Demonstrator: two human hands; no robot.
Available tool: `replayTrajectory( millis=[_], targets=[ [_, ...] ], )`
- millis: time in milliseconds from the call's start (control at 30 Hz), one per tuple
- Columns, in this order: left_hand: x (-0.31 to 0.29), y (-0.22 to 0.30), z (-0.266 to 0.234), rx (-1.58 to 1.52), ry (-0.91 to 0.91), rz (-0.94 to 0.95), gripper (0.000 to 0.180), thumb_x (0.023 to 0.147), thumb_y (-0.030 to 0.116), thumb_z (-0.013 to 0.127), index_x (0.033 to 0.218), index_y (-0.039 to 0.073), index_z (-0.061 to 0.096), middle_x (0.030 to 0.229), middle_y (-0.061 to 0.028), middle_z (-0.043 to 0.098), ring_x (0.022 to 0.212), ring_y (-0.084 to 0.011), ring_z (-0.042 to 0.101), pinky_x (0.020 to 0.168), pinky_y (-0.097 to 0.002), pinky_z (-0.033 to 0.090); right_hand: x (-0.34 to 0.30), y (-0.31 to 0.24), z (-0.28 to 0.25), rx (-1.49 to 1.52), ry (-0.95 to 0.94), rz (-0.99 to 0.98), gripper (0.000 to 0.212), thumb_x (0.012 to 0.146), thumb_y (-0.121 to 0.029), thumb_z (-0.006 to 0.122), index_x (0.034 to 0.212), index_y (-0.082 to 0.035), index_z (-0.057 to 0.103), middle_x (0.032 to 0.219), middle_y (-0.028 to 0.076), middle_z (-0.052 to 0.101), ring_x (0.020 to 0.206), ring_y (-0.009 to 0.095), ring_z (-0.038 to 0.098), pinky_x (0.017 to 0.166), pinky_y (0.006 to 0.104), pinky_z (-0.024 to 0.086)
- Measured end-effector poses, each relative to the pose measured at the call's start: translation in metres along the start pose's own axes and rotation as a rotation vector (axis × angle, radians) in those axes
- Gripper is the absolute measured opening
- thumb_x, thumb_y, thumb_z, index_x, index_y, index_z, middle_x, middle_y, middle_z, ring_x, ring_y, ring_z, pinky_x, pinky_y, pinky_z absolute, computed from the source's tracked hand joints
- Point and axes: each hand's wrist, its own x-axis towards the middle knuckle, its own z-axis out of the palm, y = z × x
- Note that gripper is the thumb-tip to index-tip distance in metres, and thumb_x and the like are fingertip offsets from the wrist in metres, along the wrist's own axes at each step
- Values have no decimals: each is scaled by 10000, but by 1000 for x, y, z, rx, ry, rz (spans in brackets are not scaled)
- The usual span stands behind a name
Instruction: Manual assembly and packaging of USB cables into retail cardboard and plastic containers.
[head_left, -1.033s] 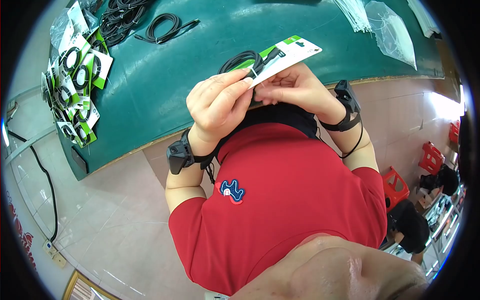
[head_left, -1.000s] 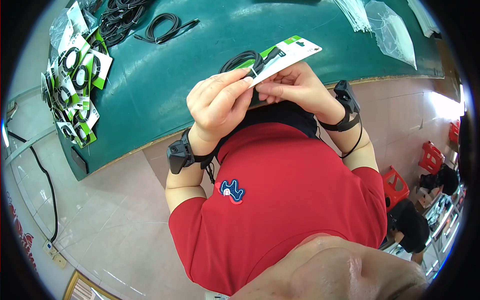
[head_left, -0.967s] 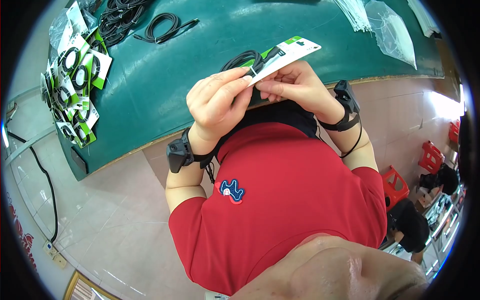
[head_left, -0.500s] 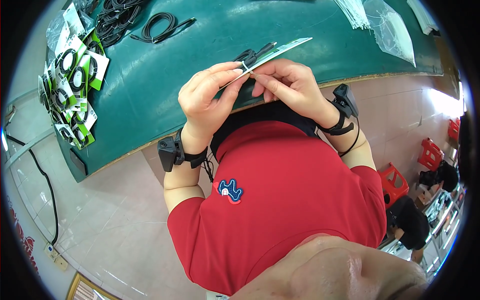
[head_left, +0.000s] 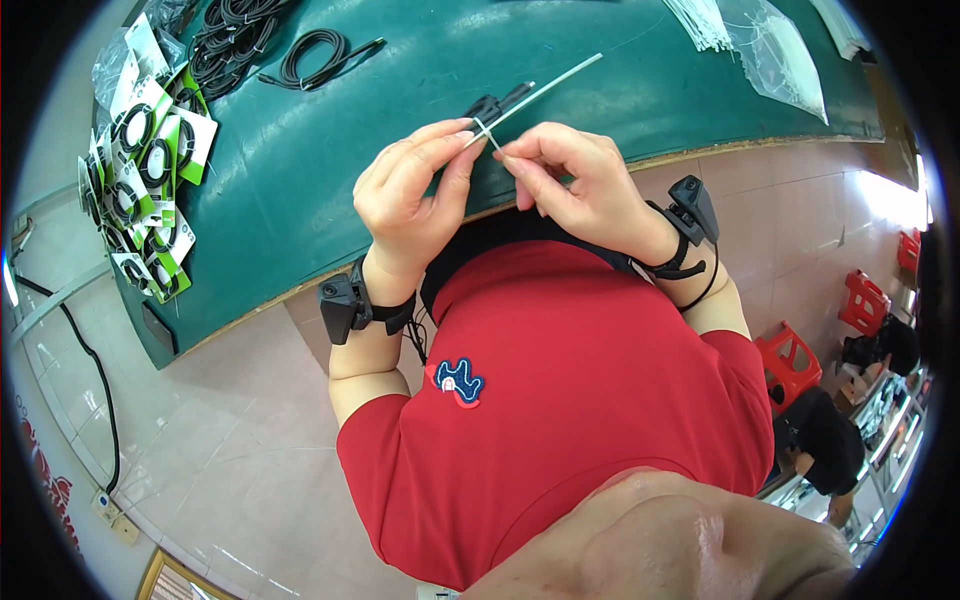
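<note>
My left hand is closed on a coiled black cable and a thin card, seen nearly edge-on. The cable's plug end points up and to the right along the card. A narrow white cable tie loops around the cable and card. Its tail runs toward my right hand, whose thumb and forefinger pinch it. Both hands are above the near edge of the green table. My left fingers partly hide the coil.
Carded black cables are heaped at the left. Behind them lie a bundle of black cables and a single coil. White cable ties and a clear bag lie far right. Red stools and another person are at right.
The card has turned more edge-on, with its far end slightly lower-left. My right hand has drawn a little away from the left, and the tie's tail now shows between them.
</note>
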Motion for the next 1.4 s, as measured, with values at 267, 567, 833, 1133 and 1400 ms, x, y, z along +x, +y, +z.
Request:
replayTrajectory(
  millis=[267, 567, 833, 1133, 1400],
  targets=[
    [-2, 9, 2, -22, -77, 47, 177, 760, -7, 839, 900, 41, 743, 921, -120, 779, 759, -240, 746, 656, -301, 582, -17, 15, -19, 16, -112, -91, 107, 982, 13, 632, 1070, 36, 688, 773, 44, 672, 642, 86, 654, 529, 224, 495],
    [4, 12, -5, 153, -66, 211, 221, 731, -17, 842, 924, 33, 748, 946, -119, 763, 756, -266, 740, 643, -326, 589, -20, 24, -42, -16, -117, -53, 184, 957, 23, 644, 1132, 33, 696, 863, 78, 687, 757, 148, 678, 665, 270, 522],
    [-35, 11, 20, 125, -212, 206, 251, 733, 39, 855, 954, 43, 736, 1025, -109, 735, 874, -254, 721, 825, -408, 584, -30, 56, -107, -354, -143, -27, 158, 938, 9, 648, 1094, 20, 672, 1004, 100, 666, 872, 180, 624, 724, 296, 494],
    [-51, 0, 27, 99, -355, 113, 255, 754, 52, 840, 984, 83, 732, 1021, -33, 735, 939, -211, 699, 1037, -482, 469, -28, 50, -109, -600, -38, 1, 149, 922, 3, 666, 1071, 2, 671, 1011, 104, 657, 867, 228, 620, 736, 330, 500],
    [-51, -5, 28, -7, -356, 18, 239, 751, 12, 814, 959, 103, 738, 987, -15, 724, 914, -211, 685, 1027, -472, 471, -3, 52, -70, -588, -166, -406, 233, 812, -40, 783, 1026, -46, 694, 1013, 86, 665, 892, 269, 642, 776, 371, 525]
  ],
)
